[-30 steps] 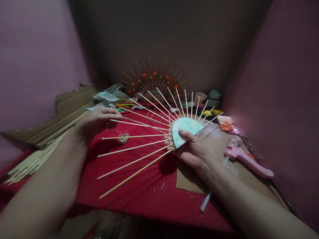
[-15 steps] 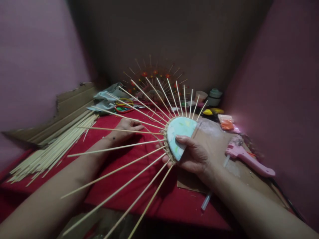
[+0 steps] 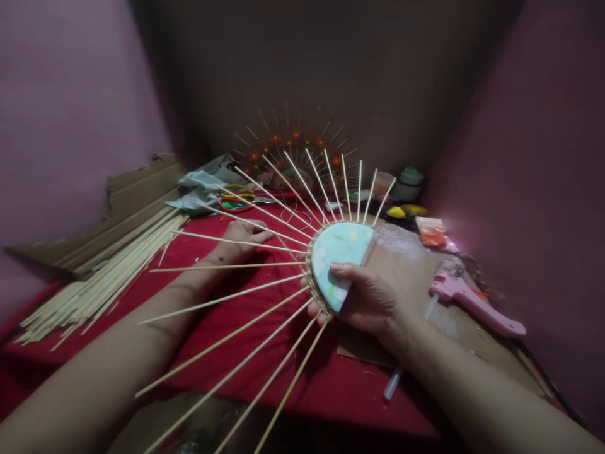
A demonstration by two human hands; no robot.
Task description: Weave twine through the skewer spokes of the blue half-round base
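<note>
In my right hand (image 3: 366, 293) is a half-round base (image 3: 340, 258) covered in pale blue patterned material, thumb on its face and fingers beneath. Several thin wooden sticks (image 3: 227, 294) fan out from its curved edge. A braided-looking cord (image 3: 309, 271) runs along that edge, at the feet of the sticks. My left hand (image 3: 248, 236) is beyond the sticks, to the left of the base, its fingers pinched on a thin strand of twine (image 3: 286, 246) that stretches to the base's edge.
Loose sticks (image 3: 108, 277) lie in a bundle at left beside cardboard (image 3: 137, 189). Scissors (image 3: 239, 198) and a flower-trimmed stick fan (image 3: 295, 157) are at the back. A pink glue gun (image 3: 466, 299) rests on a cardboard sheet (image 3: 406, 277) at right. Red cloth (image 3: 227, 372) covers the table.
The stick fan has turned slightly anticlockwise in my right hand, its left sticks now lower. My left hand stays nearly in place, still pinching the twine.
</note>
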